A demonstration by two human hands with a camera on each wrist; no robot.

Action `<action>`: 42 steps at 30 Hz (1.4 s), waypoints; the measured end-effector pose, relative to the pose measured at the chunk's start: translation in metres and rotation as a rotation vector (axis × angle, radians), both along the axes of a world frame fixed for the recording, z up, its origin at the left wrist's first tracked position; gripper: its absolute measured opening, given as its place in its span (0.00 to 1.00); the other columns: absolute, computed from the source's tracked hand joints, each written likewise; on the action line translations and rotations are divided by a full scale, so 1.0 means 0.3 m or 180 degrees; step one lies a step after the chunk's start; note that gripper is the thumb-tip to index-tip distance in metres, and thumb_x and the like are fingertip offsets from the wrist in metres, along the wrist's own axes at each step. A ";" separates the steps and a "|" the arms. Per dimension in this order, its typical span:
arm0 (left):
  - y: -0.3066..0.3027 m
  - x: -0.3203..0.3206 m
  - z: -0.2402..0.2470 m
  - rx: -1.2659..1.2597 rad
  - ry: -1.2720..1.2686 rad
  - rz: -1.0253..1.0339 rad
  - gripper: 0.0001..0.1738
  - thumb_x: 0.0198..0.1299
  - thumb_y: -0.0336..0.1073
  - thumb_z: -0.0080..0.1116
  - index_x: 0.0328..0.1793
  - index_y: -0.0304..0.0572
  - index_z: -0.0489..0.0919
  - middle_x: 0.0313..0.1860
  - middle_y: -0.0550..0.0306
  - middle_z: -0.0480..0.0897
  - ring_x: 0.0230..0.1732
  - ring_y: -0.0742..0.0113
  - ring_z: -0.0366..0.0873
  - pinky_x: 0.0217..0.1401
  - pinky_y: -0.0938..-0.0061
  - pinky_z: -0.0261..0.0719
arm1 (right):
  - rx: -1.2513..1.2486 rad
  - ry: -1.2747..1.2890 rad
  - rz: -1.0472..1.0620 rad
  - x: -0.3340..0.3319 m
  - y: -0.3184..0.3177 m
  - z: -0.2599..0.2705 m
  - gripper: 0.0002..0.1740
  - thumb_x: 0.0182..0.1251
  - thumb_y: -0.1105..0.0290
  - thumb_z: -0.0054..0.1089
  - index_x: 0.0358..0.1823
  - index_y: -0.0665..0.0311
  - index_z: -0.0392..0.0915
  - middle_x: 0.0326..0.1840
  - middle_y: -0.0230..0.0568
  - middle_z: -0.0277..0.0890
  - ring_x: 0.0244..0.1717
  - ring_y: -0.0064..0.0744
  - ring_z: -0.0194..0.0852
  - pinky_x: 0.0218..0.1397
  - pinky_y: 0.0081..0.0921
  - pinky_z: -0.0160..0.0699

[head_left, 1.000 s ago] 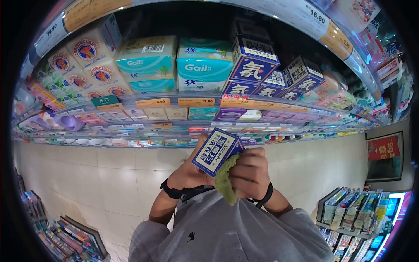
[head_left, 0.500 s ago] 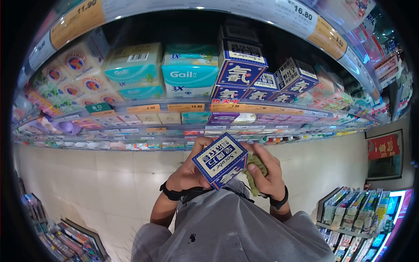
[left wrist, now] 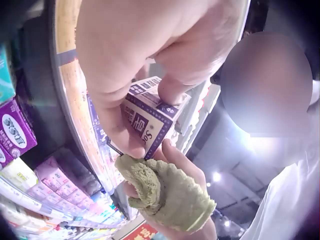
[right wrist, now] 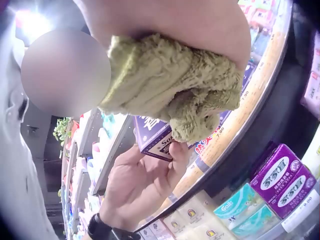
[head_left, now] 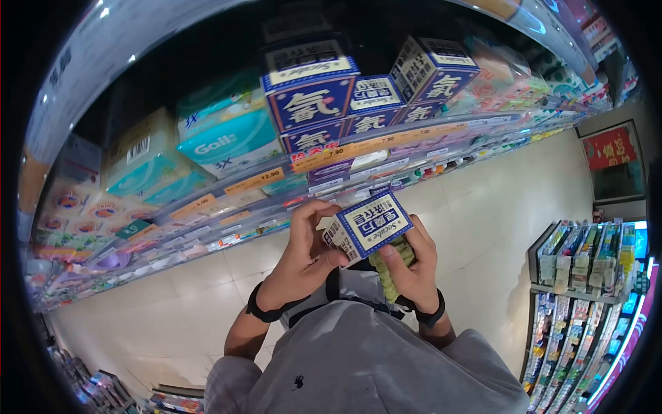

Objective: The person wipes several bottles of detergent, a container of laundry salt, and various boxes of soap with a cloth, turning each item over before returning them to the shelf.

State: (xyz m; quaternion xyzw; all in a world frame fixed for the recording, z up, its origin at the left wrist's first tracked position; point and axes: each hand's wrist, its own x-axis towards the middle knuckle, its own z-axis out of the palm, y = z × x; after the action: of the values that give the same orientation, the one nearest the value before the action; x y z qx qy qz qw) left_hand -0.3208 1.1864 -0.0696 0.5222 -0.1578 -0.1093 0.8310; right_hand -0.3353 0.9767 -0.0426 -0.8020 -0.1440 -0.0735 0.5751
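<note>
A blue-and-cream Socube laundry soap box [head_left: 376, 219] is held in front of the grey shirt, its printed cream face up. My left hand [head_left: 298, 268] grips the box's left end, thumb near its lower corner and fingers curled at the far edge. On the other side my right hand [head_left: 419, 270] has its thumb at the box's lower right edge. A crumpled green cloth [head_left: 387, 277] is tucked in that hand, under and beside the box. From the right wrist, the cloth [right wrist: 170, 85] covers much of the box [right wrist: 152, 134].
Ahead runs a shelf with stacked blue soap boxes [head_left: 314, 103], teal Gail packs [head_left: 224, 141] and an orange price strip [head_left: 358, 150]. Lower shelves lie beneath it. A display rack [head_left: 579, 259] stands at the right on the pale tiled floor [head_left: 476, 228].
The right hand has turned from covering the box's right side with the cloth to thumb up at its edge. The box has rotated, showing its left barcode side. The head view has tilted.
</note>
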 end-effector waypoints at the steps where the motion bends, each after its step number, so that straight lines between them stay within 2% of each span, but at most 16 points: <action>1: -0.023 0.000 0.006 0.0002 -0.0076 0.0160 0.29 0.66 0.35 0.63 0.68 0.37 0.63 0.69 0.47 0.63 0.66 0.61 0.69 0.62 0.72 0.78 | -0.0056 -0.0013 0.0023 0.009 -0.015 0.000 0.20 0.62 0.80 0.62 0.57 0.74 0.76 0.43 0.45 0.75 0.43 0.34 0.76 0.49 0.24 0.73; 2: -0.055 -0.001 0.013 -0.0037 -0.0253 0.0399 0.24 0.67 0.30 0.61 0.63 0.40 0.62 0.65 0.42 0.67 0.64 0.54 0.71 0.61 0.67 0.77 | 0.0092 -0.0004 -0.0120 0.019 -0.021 -0.002 0.15 0.62 0.79 0.62 0.51 0.74 0.79 0.43 0.44 0.75 0.42 0.33 0.76 0.48 0.24 0.73; 5: -0.093 0.063 0.028 0.1230 -0.1539 0.0594 0.22 0.68 0.30 0.58 0.64 0.41 0.64 0.62 0.37 0.71 0.63 0.45 0.72 0.62 0.61 0.75 | 0.0379 -0.0164 -0.0403 0.049 -0.045 0.007 0.13 0.62 0.79 0.62 0.49 0.74 0.79 0.42 0.44 0.75 0.41 0.34 0.76 0.47 0.23 0.73; 6: -0.123 0.066 0.062 0.1396 -0.1484 0.0737 0.19 0.71 0.32 0.55 0.64 0.41 0.65 0.64 0.31 0.72 0.65 0.35 0.71 0.65 0.56 0.72 | 0.0329 -0.0287 -0.0434 0.055 -0.063 0.015 0.13 0.62 0.79 0.63 0.48 0.74 0.80 0.42 0.45 0.75 0.40 0.34 0.76 0.46 0.24 0.73; 9: -0.189 0.081 0.127 0.1751 -0.1859 0.1187 0.18 0.73 0.37 0.52 0.65 0.41 0.66 0.71 0.27 0.66 0.69 0.32 0.69 0.68 0.54 0.69 | 0.0290 -0.0731 -0.0530 0.122 -0.090 0.035 0.13 0.60 0.78 0.65 0.46 0.74 0.81 0.40 0.46 0.76 0.39 0.36 0.76 0.42 0.26 0.73; 10: -0.195 0.095 0.134 0.1787 -0.2116 0.1185 0.21 0.74 0.43 0.50 0.68 0.42 0.67 0.76 0.26 0.59 0.74 0.30 0.63 0.70 0.52 0.67 | 0.0281 -0.0862 -0.0566 0.142 -0.099 0.037 0.12 0.60 0.78 0.65 0.45 0.74 0.81 0.40 0.47 0.76 0.39 0.37 0.76 0.41 0.26 0.73; 13: -0.232 0.084 0.183 0.2555 -0.2435 0.1884 0.23 0.74 0.46 0.50 0.70 0.45 0.70 0.77 0.28 0.57 0.75 0.31 0.59 0.71 0.52 0.65 | 0.0383 -0.1328 -0.0475 0.197 -0.121 0.041 0.13 0.59 0.78 0.66 0.45 0.74 0.81 0.42 0.48 0.77 0.39 0.38 0.76 0.41 0.27 0.74; 17: -0.273 0.040 0.243 0.3325 -0.2224 0.2153 0.27 0.70 0.39 0.56 0.72 0.34 0.70 0.70 0.36 0.64 0.67 0.39 0.64 0.70 0.54 0.63 | 0.0372 -0.1637 -0.0486 0.256 -0.120 0.041 0.19 0.54 0.81 0.68 0.50 0.75 0.81 0.44 0.49 0.78 0.40 0.39 0.77 0.43 0.27 0.76; 18: -0.270 0.047 0.247 0.3332 -0.2343 0.2095 0.30 0.67 0.32 0.57 0.74 0.28 0.65 0.68 0.36 0.65 0.65 0.40 0.65 0.69 0.54 0.64 | 0.0356 -0.1640 -0.0459 0.264 -0.119 0.043 0.25 0.53 0.82 0.69 0.55 0.75 0.80 0.45 0.50 0.78 0.41 0.40 0.78 0.45 0.27 0.77; 22: -0.263 0.054 0.248 0.3314 -0.2284 0.2081 0.32 0.67 0.29 0.52 0.74 0.21 0.60 0.68 0.34 0.67 0.67 0.40 0.64 0.71 0.53 0.61 | 0.0453 -0.2189 -0.0481 0.327 -0.081 0.014 0.33 0.52 0.84 0.67 0.64 0.75 0.74 0.53 0.57 0.78 0.46 0.44 0.82 0.49 0.29 0.81; 25: -0.252 0.059 0.260 0.3288 -0.2118 0.2021 0.32 0.66 0.28 0.51 0.75 0.21 0.60 0.69 0.33 0.67 0.68 0.39 0.64 0.72 0.53 0.60 | 0.0504 -0.2149 -0.0501 0.349 -0.059 0.023 0.33 0.51 0.85 0.66 0.64 0.75 0.74 0.56 0.60 0.78 0.49 0.46 0.82 0.51 0.30 0.81; 29: -0.249 0.074 0.295 0.3454 -0.2170 0.2072 0.35 0.66 0.27 0.53 0.77 0.22 0.57 0.70 0.32 0.66 0.68 0.39 0.64 0.73 0.53 0.58 | 0.0679 -0.2045 -0.0491 0.373 -0.025 0.037 0.30 0.51 0.86 0.64 0.61 0.77 0.75 0.55 0.60 0.79 0.51 0.50 0.83 0.52 0.33 0.82; 34: -0.210 0.108 0.274 0.3223 -0.2270 0.1797 0.43 0.62 0.26 0.59 0.79 0.20 0.50 0.73 0.27 0.60 0.73 0.33 0.60 0.76 0.50 0.56 | 0.0711 -0.1909 -0.0545 0.394 -0.013 0.056 0.27 0.51 0.86 0.64 0.57 0.78 0.77 0.54 0.61 0.80 0.50 0.51 0.84 0.52 0.33 0.82; 37: -0.207 0.131 0.267 0.2862 -0.2067 0.1706 0.45 0.62 0.26 0.60 0.80 0.23 0.48 0.73 0.27 0.61 0.71 0.32 0.63 0.75 0.48 0.57 | 0.0653 -0.1916 -0.0571 0.413 -0.010 0.067 0.26 0.52 0.86 0.65 0.56 0.78 0.78 0.52 0.60 0.80 0.48 0.51 0.84 0.51 0.33 0.83; 40: -0.191 0.139 0.232 0.2972 -0.2147 0.1701 0.45 0.64 0.30 0.59 0.81 0.26 0.47 0.74 0.29 0.61 0.74 0.41 0.63 0.76 0.51 0.61 | 0.0553 -0.1812 -0.0616 0.426 -0.017 0.085 0.24 0.53 0.84 0.66 0.54 0.78 0.78 0.50 0.58 0.82 0.46 0.50 0.84 0.49 0.34 0.83; 42: -0.195 0.138 0.230 0.3052 -0.2136 0.1750 0.46 0.64 0.31 0.60 0.82 0.26 0.47 0.73 0.30 0.61 0.74 0.41 0.63 0.76 0.51 0.61 | 0.0522 -0.1864 -0.0694 0.443 -0.020 0.086 0.21 0.53 0.82 0.70 0.51 0.76 0.80 0.45 0.55 0.82 0.42 0.49 0.84 0.44 0.34 0.83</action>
State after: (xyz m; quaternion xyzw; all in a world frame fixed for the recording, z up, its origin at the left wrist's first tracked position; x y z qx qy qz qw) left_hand -0.2794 1.1280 -0.0006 0.8626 -0.2032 0.2184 0.4087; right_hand -0.2024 0.9706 -0.0167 -0.7084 -0.2101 -0.3736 0.5607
